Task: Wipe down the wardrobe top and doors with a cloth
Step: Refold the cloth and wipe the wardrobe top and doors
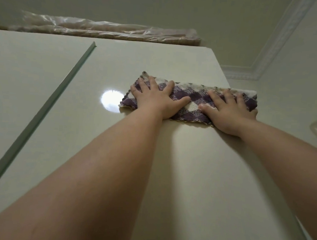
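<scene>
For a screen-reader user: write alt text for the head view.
Both hands, left hand and right hand, press a purple-and-white checked cloth flat against a glossy cream wardrobe door, seen from below. A plastic-wrapped bundle lies on the wardrobe top, under the ceiling.

Both arms reach up, left hand (155,99) and right hand (229,112) flat, fingers (152,81) spread.

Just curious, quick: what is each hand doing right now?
Left hand: open, flat on the cloth.
Right hand: open, flat on the cloth.
</scene>
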Motion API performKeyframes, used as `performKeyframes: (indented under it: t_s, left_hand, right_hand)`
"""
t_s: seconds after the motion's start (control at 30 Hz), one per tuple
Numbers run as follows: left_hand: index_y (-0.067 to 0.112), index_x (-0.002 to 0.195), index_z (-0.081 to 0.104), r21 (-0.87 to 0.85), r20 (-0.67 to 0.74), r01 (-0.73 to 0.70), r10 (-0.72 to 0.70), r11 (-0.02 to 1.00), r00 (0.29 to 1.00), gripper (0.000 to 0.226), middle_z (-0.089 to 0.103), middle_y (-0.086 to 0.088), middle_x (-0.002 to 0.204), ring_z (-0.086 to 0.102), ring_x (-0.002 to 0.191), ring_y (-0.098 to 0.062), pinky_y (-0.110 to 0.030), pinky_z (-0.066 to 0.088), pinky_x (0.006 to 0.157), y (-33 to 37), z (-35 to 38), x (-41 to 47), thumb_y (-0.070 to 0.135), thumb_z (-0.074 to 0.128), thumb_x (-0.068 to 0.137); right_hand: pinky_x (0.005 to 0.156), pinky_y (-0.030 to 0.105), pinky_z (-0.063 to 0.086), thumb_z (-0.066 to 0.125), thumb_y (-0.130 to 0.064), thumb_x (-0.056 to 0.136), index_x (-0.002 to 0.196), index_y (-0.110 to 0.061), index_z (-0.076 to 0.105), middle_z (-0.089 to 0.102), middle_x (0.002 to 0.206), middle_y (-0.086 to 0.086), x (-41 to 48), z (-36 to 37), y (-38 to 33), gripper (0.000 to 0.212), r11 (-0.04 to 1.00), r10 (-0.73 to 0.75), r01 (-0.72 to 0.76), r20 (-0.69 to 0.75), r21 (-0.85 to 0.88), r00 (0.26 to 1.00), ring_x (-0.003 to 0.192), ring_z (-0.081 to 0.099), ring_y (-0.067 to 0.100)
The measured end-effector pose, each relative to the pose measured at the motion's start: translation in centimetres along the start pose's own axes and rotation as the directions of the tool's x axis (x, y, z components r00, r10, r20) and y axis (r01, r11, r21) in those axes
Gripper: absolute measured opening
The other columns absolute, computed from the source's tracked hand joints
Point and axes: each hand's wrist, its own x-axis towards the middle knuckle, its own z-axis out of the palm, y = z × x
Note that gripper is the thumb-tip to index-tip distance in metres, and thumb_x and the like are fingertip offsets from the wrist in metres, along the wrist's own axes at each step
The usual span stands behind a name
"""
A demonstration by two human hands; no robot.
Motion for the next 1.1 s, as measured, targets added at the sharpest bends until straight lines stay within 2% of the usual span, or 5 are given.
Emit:
performKeyframes:
  t_s: [0.37, 0.6, 0.77, 1.1]
  left_hand:
    - [0.046, 0.143, 0.006, -0.008, 0.039, 0.038, -0.037, 0.999, 0.999, 0.083, -0.009, -0.012, 0.156, -0.012, 0.140, -0.040, -0.061, -0.009, 0.107, -0.9, 0.4, -5.5, 0.084, 0.021, 0.071]
    - [0.049, 0.142, 0.003, 0.005, 0.035, 0.119, -0.119, 0.993, 0.992, 0.089, -0.008, -0.006, 0.157, -0.012, 0.142, -0.034, -0.059, -0.006, 0.110, -7.5, -0.9, -7.3, 0.089, 0.019, 0.065]
    - [0.049, 0.142, 0.003, 0.003, 0.024, 0.147, -0.147, 0.989, 0.989, 0.088, -0.008, -0.007, 0.157, -0.011, 0.142, -0.034, -0.058, -0.006, 0.110, -9.5, -1.2, -8.9, 0.089, 0.019, 0.065]
    - [0.046, 0.143, 0.000, -0.023, 0.054, 0.132, -0.131, 0.991, 0.990, 0.086, -0.014, -0.008, 0.156, -0.016, 0.141, -0.034, -0.057, -0.008, 0.109, -10.1, -0.8, -16.0, 0.085, 0.020, 0.069]
  right_hand:
    - [0.107, 0.065, -0.002, 0.014, -0.076, 0.082, 0.144, -0.048, -0.004, -0.016, 0.156, -0.006, -5.8, 0.9, -0.8, 0.070, 0.999, 0.005, -0.003, 0.050, -0.046, 0.999, 0.142, -0.019, 0.025]
    - [0.106, 0.064, -0.006, 0.012, -0.077, 0.081, 0.143, -0.049, -0.010, -0.020, 0.155, -0.005, -7.2, 1.4, -6.1, 0.071, 0.991, -0.116, 0.122, 0.111, -0.048, 0.987, 0.141, -0.023, 0.026]
    - [0.107, 0.064, -0.006, 0.012, -0.076, 0.082, 0.142, -0.050, -0.011, -0.021, 0.155, -0.006, -8.8, 2.0, -7.6, 0.069, 0.986, -0.155, 0.161, 0.121, -0.047, 0.981, 0.141, -0.023, 0.025]
    - [0.107, 0.063, -0.006, 0.008, -0.077, 0.080, 0.140, -0.051, -0.014, -0.025, 0.154, -0.007, -16.2, 3.4, -7.6, 0.070, 0.993, -0.106, 0.113, 0.135, -0.044, 0.985, 0.140, -0.026, 0.023]
